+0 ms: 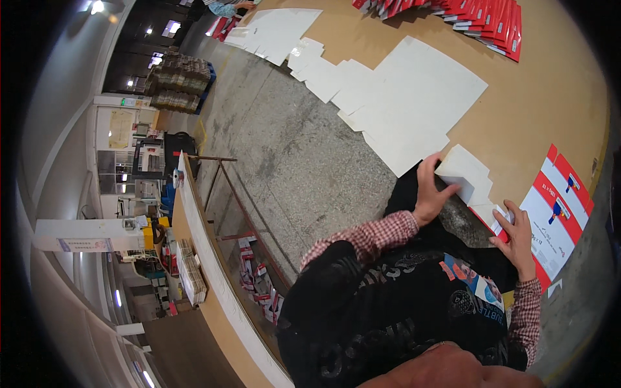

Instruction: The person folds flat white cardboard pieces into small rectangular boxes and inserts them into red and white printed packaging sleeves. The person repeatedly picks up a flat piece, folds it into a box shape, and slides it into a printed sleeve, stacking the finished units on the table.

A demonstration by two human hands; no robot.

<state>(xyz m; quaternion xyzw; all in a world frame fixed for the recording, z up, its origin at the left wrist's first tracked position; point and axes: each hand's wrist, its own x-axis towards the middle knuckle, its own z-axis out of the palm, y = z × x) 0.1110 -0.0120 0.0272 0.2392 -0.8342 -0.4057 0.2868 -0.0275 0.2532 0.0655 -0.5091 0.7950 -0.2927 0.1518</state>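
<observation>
At the table's near edge lies a partly folded carton, its white inside facing up and a strip of red print showing along its near side. My left hand grips a raised flap at its left end, thumb on one side and fingers on the other. At the carton's right end, my right hand holds the edge between thumb and fingers. Just right of that hand is a flat carton blank, printed red and white with small blue pictures.
White carton blanks lie overlapped along the brown table. Red folded cartons are fanned out at the far side. Another person's sleeve shows at the far left end. Across the concrete floor stands a second table.
</observation>
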